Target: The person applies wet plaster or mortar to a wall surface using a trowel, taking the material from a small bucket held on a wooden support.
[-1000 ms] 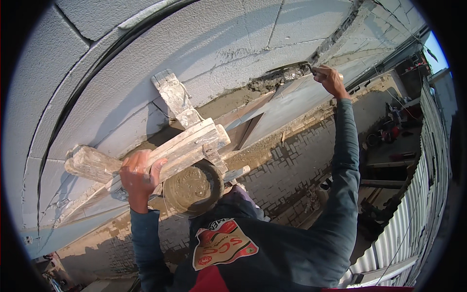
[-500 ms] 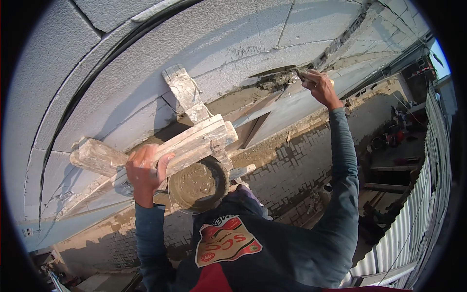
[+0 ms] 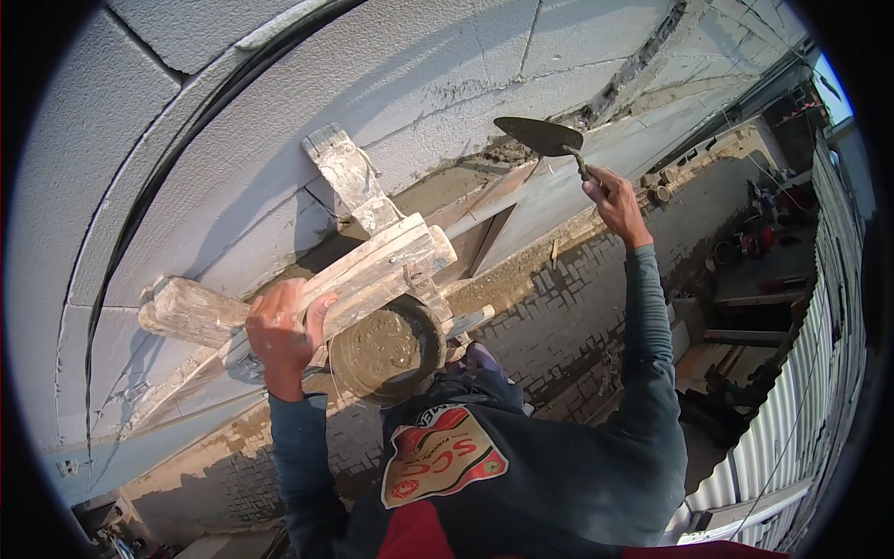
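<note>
Knocks and shifting timber are the risks

Head view: the right grip (image 3: 613,207) is closed round the trowel (image 3: 540,136), whose blade is near the mortar (image 3: 447,189) along the wall (image 3: 438,61); a careless tilt could gouge it. The left grip (image 3: 282,326) clasps the timber (image 3: 358,277); if that shifts under load, balance could suffer. A bumped knee could tip the bucket (image 3: 435,347) close by.
</note>
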`<state>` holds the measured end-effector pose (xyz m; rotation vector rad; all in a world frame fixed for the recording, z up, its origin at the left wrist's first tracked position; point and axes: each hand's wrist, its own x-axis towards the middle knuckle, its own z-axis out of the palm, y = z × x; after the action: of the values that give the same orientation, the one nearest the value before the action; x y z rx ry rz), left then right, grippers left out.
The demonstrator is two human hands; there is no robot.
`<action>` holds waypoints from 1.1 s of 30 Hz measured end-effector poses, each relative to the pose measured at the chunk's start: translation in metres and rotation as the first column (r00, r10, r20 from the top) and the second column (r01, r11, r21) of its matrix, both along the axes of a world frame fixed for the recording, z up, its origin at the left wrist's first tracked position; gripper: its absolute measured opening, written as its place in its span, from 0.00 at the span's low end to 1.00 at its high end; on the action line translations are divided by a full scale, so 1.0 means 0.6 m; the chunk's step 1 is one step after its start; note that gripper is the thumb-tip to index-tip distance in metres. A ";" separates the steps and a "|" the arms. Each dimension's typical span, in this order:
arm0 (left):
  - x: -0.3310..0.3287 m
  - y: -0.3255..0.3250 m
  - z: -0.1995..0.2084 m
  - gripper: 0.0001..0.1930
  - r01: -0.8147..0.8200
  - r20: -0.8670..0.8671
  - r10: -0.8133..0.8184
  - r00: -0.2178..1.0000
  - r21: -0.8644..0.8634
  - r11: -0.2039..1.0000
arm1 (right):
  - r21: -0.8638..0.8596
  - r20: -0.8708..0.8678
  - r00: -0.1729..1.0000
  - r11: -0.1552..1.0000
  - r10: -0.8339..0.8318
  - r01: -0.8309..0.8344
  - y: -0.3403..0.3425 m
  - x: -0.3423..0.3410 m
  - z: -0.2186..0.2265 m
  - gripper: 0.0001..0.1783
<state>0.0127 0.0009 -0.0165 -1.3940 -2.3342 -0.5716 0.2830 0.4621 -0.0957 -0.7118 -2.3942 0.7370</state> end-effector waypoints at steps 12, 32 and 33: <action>-0.002 0.009 0.000 0.20 -0.028 -0.025 0.028 0.999 -0.015 0.999 | -0.742 0.107 0.993 0.669 0.042 0.052 -0.198 -0.017 -0.053 0.23; -0.001 0.014 -0.005 0.18 0.034 -0.002 -0.034 0.999 0.110 0.993 | -0.734 0.146 0.986 0.677 0.080 0.054 -0.252 -0.037 0.014 0.24; 0.001 0.016 -0.001 0.18 0.034 -0.001 -0.034 0.999 0.124 0.992 | -0.732 0.140 0.990 0.676 0.023 0.088 -0.242 -0.040 0.006 0.24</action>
<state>0.0136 0.0106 -0.0174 -1.3788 -2.2383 -0.7144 0.2588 0.3169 -0.0922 -1.1415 -2.1324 1.7425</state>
